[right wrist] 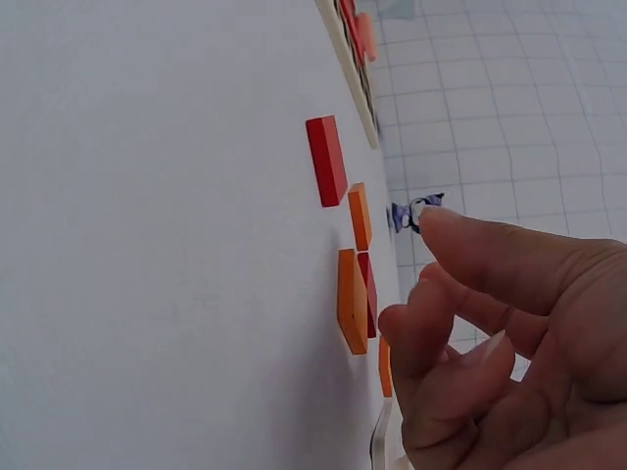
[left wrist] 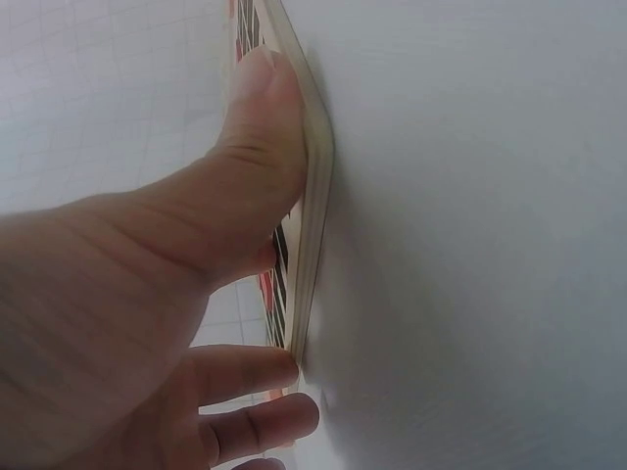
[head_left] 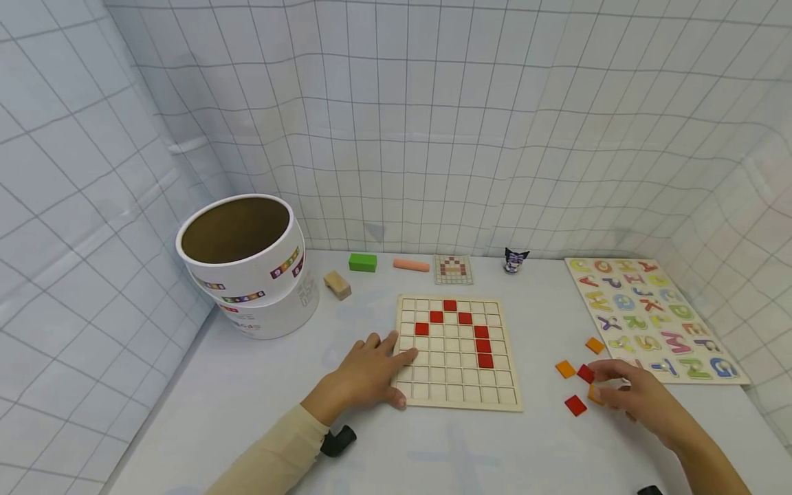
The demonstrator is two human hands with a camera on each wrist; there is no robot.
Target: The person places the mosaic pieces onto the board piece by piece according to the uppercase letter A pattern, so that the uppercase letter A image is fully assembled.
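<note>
A wooden grid board (head_left: 433, 395) lies flat with several red square tiles (head_left: 485, 346) set in its cells. My left hand (head_left: 369, 373) rests on its left side, fingers spread; in the left wrist view the thumb (left wrist: 260, 127) presses on the board's edge. On the right, my right hand (head_left: 640, 399) hovers over a loose group of tiles, its fingers bent and the thumb apart from them, with nothing visible between. Under it lie an orange tile (right wrist: 351, 304) and a partly hidden red tile (head_left: 585, 373). Another red tile (head_left: 575, 405) lies nearer the front.
Right of the tiles is an alphabet puzzle board (head_left: 671, 323). A white bucket (head_left: 266, 289) stands at the left. Along the back are a wooden block (head_left: 337, 285), a green block (head_left: 362, 262), an orange-pink stick (head_left: 411, 265), a pattern card (head_left: 453, 270) and a small figurine (head_left: 514, 261).
</note>
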